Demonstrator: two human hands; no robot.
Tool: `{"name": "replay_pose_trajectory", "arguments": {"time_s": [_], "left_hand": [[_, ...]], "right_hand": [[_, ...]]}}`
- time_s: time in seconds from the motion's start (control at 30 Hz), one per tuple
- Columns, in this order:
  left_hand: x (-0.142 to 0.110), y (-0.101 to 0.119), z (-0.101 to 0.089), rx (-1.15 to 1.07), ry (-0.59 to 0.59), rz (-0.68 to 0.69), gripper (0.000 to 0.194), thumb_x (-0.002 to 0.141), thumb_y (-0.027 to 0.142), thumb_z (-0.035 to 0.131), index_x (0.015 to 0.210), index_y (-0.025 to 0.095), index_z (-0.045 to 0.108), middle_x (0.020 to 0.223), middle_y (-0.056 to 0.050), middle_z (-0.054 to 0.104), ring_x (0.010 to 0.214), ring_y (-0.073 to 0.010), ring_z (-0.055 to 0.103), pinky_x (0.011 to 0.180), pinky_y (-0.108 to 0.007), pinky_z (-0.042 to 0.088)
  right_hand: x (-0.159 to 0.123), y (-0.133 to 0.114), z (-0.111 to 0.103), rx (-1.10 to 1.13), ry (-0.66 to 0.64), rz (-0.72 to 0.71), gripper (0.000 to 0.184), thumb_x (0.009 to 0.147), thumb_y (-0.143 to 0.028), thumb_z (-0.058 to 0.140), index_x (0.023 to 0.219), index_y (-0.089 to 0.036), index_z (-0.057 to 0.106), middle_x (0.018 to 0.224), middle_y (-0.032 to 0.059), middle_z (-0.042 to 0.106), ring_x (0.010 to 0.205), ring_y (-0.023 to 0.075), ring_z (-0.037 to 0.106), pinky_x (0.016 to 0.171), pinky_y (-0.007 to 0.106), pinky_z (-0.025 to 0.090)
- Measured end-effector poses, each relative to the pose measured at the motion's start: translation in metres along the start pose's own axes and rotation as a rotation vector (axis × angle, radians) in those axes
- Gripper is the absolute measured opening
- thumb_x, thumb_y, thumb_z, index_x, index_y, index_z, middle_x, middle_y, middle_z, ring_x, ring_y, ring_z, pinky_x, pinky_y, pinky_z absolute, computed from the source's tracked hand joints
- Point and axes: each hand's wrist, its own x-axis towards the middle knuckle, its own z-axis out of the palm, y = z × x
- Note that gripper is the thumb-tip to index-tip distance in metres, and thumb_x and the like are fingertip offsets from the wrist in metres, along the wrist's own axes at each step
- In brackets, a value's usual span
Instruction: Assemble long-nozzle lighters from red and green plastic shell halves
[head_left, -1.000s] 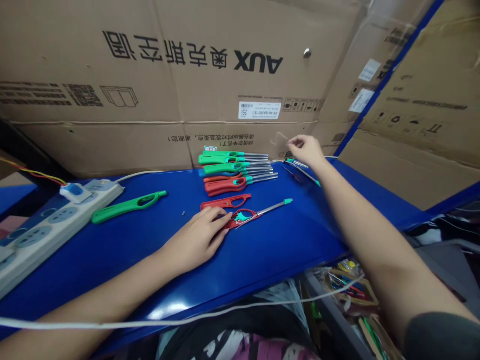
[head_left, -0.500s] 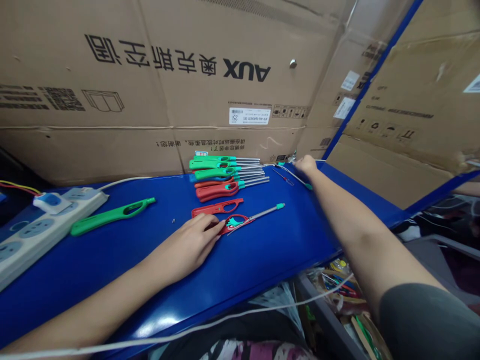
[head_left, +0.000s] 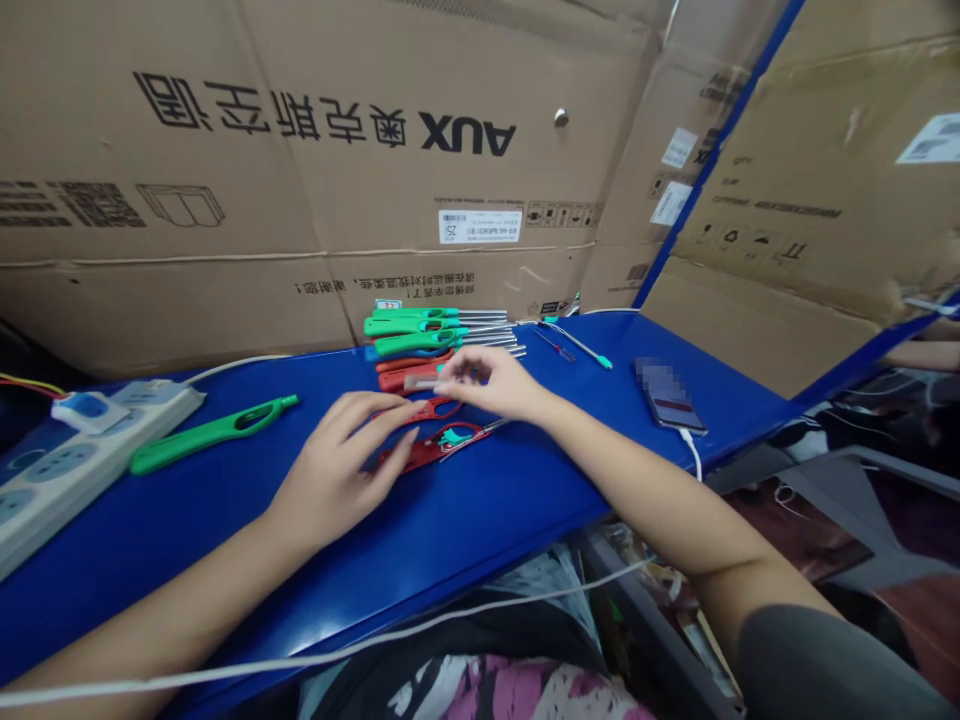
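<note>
My left hand is spread over two red lighter shell halves, fingers apart. Its fingertips lie over the farther red shell half; whether they press on it I cannot tell. Near the thumb lies the other red shell half, with a teal trigger part, thin wires and a metal rod in it. Just beyond, my right hand pinches a small, pale, blurred flat piece above the red shells. Behind the hands lies a row of stick lighters, with green lighters and a red one.
A green shell lies at left beside a white power strip. A small screwdriver and a metal rod with teal ends lie at the back right. A phone charges on the blue table; cardboard walls the back.
My right hand has come from the back right corner to the red shells, now holding a small pale piece. My left hand has loosened its fingers from the nearer red shell half.
</note>
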Motion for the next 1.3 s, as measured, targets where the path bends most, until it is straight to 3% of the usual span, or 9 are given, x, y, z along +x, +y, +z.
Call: {"name": "replay_pose_trajectory", "arguments": {"time_s": [0.07, 0.13, 0.33, 0.57, 0.9, 1.07, 1.2, 1.3], "left_hand": [[0.002, 0.002, -0.001, 0.023, 0.023, -0.047, 0.037, 0.097, 0.026, 0.056, 0.134, 0.027, 0.057, 0.122, -0.01, 0.065, 0.113, -0.0264, 0.06, 0.1, -0.044, 0.05], [0.002, 0.001, 0.002, -0.009, -0.023, -0.071, 0.037, 0.098, 0.031, 0.055, 0.135, 0.025, 0.057, 0.121, -0.01, 0.066, 0.112, -0.0261, 0.062, 0.098, -0.042, 0.051], [-0.006, -0.003, 0.014, -0.166, -0.15, -0.139, 0.036, 0.101, 0.034, 0.05, 0.132, 0.019, 0.06, 0.123, -0.01, 0.069, 0.109, -0.0224, 0.067, 0.097, -0.034, 0.053], [-0.004, -0.002, 0.013, -0.208, -0.211, -0.16, 0.032, 0.102, 0.028, 0.043, 0.12, 0.016, 0.066, 0.112, -0.011, 0.072, 0.101, -0.0218, 0.069, 0.09, -0.033, 0.056], [-0.006, -0.003, 0.016, -0.262, -0.217, -0.243, 0.036, 0.101, 0.037, 0.047, 0.126, 0.017, 0.064, 0.124, -0.01, 0.071, 0.109, -0.0233, 0.069, 0.096, -0.035, 0.055], [-0.004, -0.002, 0.016, -0.264, -0.143, -0.242, 0.033, 0.099, 0.037, 0.051, 0.118, 0.018, 0.07, 0.116, -0.009, 0.074, 0.103, -0.0226, 0.071, 0.092, -0.032, 0.055], [-0.003, 0.0, 0.015, -0.334, -0.075, -0.407, 0.033, 0.098, 0.039, 0.053, 0.114, 0.018, 0.072, 0.106, -0.008, 0.077, 0.089, -0.0207, 0.073, 0.079, -0.029, 0.057], [-0.005, 0.001, 0.016, -0.467, -0.07, -0.562, 0.034, 0.096, 0.045, 0.056, 0.112, 0.018, 0.072, 0.093, -0.006, 0.078, 0.074, -0.018, 0.072, 0.069, -0.027, 0.057]], "right_hand": [[-0.01, -0.002, 0.008, -0.051, -0.164, -0.074, 0.023, 0.079, -0.035, 0.075, 0.087, -0.015, 0.067, 0.079, 0.0003, 0.066, 0.068, 0.0104, 0.053, 0.066, 0.024, 0.044], [-0.016, -0.003, 0.012, -0.069, -0.25, -0.129, 0.019, 0.082, -0.033, 0.072, 0.088, -0.015, 0.067, 0.082, 0.0007, 0.067, 0.072, 0.0108, 0.055, 0.069, 0.024, 0.045], [-0.02, -0.001, 0.014, -0.099, -0.253, -0.092, 0.015, 0.081, -0.026, 0.072, 0.088, -0.013, 0.068, 0.08, 0.0013, 0.068, 0.068, 0.0105, 0.054, 0.065, 0.024, 0.044], [-0.017, -0.001, 0.012, -0.118, -0.237, -0.105, 0.018, 0.082, -0.03, 0.074, 0.09, -0.014, 0.069, 0.078, 0.0007, 0.065, 0.068, 0.0106, 0.052, 0.066, 0.025, 0.044], [-0.015, 0.002, 0.008, -0.094, -0.209, -0.127, 0.021, 0.084, -0.031, 0.073, 0.096, -0.013, 0.073, 0.085, 0.0038, 0.072, 0.068, 0.0104, 0.054, 0.066, 0.025, 0.045], [-0.015, 0.003, 0.01, -0.081, -0.216, -0.146, 0.024, 0.083, -0.032, 0.075, 0.098, -0.014, 0.072, 0.086, 0.0037, 0.071, 0.075, 0.0124, 0.058, 0.07, 0.026, 0.046], [-0.014, 0.0, 0.002, -0.114, -0.165, -0.141, 0.035, 0.079, -0.036, 0.079, 0.104, -0.014, 0.067, 0.088, 0.0026, 0.066, 0.073, 0.0119, 0.054, 0.068, 0.025, 0.045], [-0.015, -0.003, -0.008, -0.18, -0.352, -0.21, 0.022, 0.083, -0.031, 0.076, 0.098, -0.016, 0.07, 0.094, 0.0035, 0.064, 0.078, 0.0118, 0.053, 0.071, 0.025, 0.045]]}}
